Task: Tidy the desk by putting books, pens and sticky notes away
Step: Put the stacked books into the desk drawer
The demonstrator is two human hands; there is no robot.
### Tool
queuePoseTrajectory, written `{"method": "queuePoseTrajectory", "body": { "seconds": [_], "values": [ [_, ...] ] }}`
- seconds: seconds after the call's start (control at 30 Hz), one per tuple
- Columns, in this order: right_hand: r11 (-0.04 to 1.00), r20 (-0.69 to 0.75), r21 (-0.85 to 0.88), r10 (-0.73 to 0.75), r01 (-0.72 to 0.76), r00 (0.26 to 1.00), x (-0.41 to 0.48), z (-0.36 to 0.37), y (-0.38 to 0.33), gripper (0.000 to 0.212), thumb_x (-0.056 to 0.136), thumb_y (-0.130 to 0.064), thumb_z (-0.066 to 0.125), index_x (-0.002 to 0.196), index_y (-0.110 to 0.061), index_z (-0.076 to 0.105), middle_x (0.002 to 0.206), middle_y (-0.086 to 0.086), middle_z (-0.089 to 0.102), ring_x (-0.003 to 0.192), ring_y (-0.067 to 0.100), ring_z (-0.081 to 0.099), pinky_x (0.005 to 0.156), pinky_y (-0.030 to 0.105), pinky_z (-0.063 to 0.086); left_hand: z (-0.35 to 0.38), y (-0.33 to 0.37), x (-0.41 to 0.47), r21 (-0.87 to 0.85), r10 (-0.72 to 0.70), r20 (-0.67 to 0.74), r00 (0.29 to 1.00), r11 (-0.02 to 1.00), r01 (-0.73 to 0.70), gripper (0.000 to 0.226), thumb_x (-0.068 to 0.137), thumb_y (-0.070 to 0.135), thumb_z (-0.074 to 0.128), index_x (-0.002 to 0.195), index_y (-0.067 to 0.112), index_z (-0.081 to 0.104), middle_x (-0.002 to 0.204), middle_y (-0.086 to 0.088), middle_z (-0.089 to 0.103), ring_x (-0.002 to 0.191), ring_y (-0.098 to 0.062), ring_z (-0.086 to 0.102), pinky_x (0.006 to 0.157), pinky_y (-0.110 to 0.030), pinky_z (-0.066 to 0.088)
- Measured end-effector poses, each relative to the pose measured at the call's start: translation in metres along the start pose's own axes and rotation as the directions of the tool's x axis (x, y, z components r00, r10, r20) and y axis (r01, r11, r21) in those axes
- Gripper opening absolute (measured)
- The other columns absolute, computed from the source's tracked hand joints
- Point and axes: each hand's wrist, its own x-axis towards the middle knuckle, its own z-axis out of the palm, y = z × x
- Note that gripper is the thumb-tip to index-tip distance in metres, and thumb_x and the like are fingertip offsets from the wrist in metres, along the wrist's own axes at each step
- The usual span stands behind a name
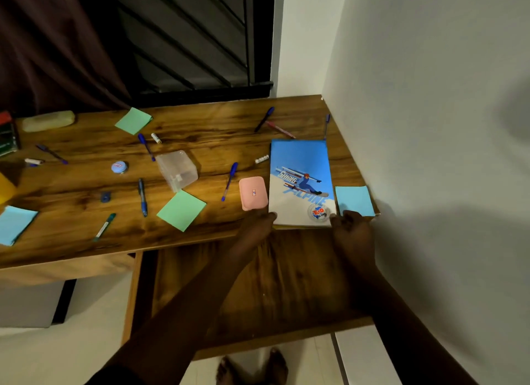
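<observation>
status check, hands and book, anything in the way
Hands: left hand and right hand pinch near corners of ski book. Book flat at desk edge. Pink case close on its left, blue sticky pad on its right.

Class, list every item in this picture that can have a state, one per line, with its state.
book, closed, flat on the desk
drawer, pulled out below the desk
pink case, shut, lying flat
left hand, grips the book's near left corner
right hand, grips the book's near right corner
</observation>
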Motion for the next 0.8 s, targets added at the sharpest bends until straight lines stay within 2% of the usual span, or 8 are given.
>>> {"method": "queuePoseTrajectory", "body": {
  "seconds": [0.07,0.17,0.27,0.5,0.57,0.67,0.77,0.8],
  "values": [
    [1.0,0.081,-0.009,0.028,-0.028,0.996,0.014,0.004,0.003,0.043,0.096,-0.043,0.068,0.127,-0.014,0.065,0.123,0.007,0.073,0.091,0.01,0.065,0.071,0.021,0.047,0.011,0.003,0.005,-0.031,-0.041,0.001,0.999,0.999,0.041,0.036,0.099,0.02,0.059,0.134,0.012,0.062,0.133,-0.003,0.065,0.11,-0.021,0.063,0.099,-0.034,0.051],
    [1.0,0.117,0.0,0.006,-0.006,0.993,0.025,0.008,0.011,0.041,0.096,-0.039,0.069,0.127,-0.013,0.067,0.126,0.009,0.071,0.112,0.025,0.068,0.093,0.036,0.053,0.017,0.004,0.011,-0.033,-0.077,0.011,0.997,0.996,0.077,0.034,0.094,0.022,0.065,0.127,0.014,0.066,0.128,-0.003,0.068,0.103,-0.018,0.064,0.095,-0.033,0.052],
    [1.0,0.14,0.025,0.011,-0.014,0.99,0.031,0.008,0.014,0.04,0.096,-0.036,0.07,0.127,-0.01,0.069,0.124,0.01,0.073,0.115,0.028,0.068,0.097,0.04,0.054,0.015,0.004,0.022,-0.051,-0.147,-0.05,0.988,0.988,0.144,0.026,0.089,0.023,0.073,0.111,0.012,0.066,0.124,-0.007,0.068,0.106,-0.026,0.066,0.099,-0.043,0.056],
    [0.998,0.197,0.027,0.058,-0.065,0.979,0.043,0.01,0.014,0.039,0.095,-0.028,0.072,0.127,-0.006,0.067,0.125,0.013,0.071,0.115,0.03,0.067,0.098,0.045,0.055,0.021,0.013,0.04,-0.098,-0.316,-0.054,0.947,0.946,0.31,0.057,0.089,0.029,0.076,0.134,0.006,0.05,0.131,-0.015,0.06,0.112,-0.031,0.061,0.096,-0.046,0.057],
    [0.993,0.214,0.059,0.088,-0.103,0.973,0.046,0.01,0.014,0.04,0.096,-0.025,0.071,0.129,-0.004,0.066,0.127,0.015,0.07,0.116,0.031,0.067,0.101,0.048,0.054,0.025,0.017,0.042,-0.074,-0.314,-0.057,0.948,0.948,0.309,0.055,0.09,0.026,0.076,0.134,0.005,0.05,0.133,-0.015,0.059,0.11,-0.029,0.061,0.095,-0.043,0.057],
    [0.974,0.229,0.142,0.142,-0.178,0.963,0.049,0.008,0.011,0.039,0.096,-0.023,0.072,0.129,-0.003,0.066,0.127,0.016,0.07,0.114,0.03,0.067,0.1,0.048,0.055,0.028,0.023,0.044,-0.042,-0.24,-0.055,0.969,0.97,0.238,0.043,0.093,0.021,0.072,0.13,0.004,0.056,0.13,-0.013,0.063,0.094,-0.023,0.061,0.072,-0.033,0.057],
    [0.941,0.246,0.227,0.192,-0.249,0.95,0.051,0.002,0.005,0.038,0.093,-0.024,0.075,0.126,-0.007,0.068,0.123,0.011,0.072,0.109,0.026,0.068,0.098,0.045,0.056,0.029,0.028,0.045,-0.058,-0.175,-0.073,0.982,0.983,0.171,0.042,0.094,0.019,0.069,0.132,0.004,0.06,0.13,-0.012,0.065,0.11,-0.03,0.062,0.09,-0.041,0.057],
    [0.928,0.258,0.249,0.213,-0.278,0.942,0.051,0.001,0.003,0.039,0.092,-0.025,0.076,0.126,-0.008,0.068,0.122,0.009,0.072,0.11,0.026,0.068,0.098,0.046,0.056,0.029,0.028,0.044,-0.123,-0.166,-0.069,0.984,0.98,0.156,0.04,0.094,0.014,0.069,0.131,0.003,0.06,0.126,-0.012,0.067,0.109,-0.03,0.064,0.087,-0.041,0.059]
  ]
}}
